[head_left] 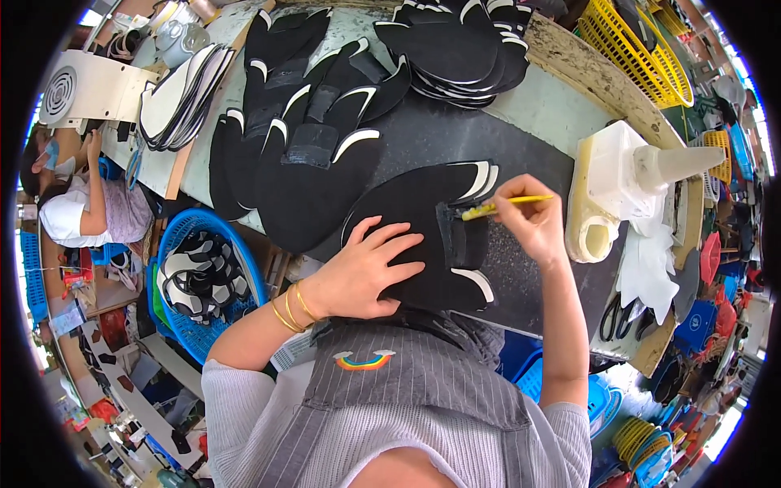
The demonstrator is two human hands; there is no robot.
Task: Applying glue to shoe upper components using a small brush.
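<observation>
In front of me lies a small stack of black fabric pieces with white curved edges [407, 191], perhaps shoe uppers. My left hand [368, 270] rests flat on the top piece, its fingers spread. My right hand [533, 224] pinches a thin yellow brush [482, 211]. The bristles touch the right side of the piece, at a dark, wet-looking strip [457, 232] between its two white-edged tips. Further left, an overlapping row of similar black pieces [297, 191] shows the same shiny dark patches.
A thick stack of black pieces [451, 49] sits at the far side. On the right stand a white, glue-smeared container [622, 175] and black-handled scissors [618, 315]. A blue basket [167, 272] holds black and white parts at left. Another person [93, 207] sits further left.
</observation>
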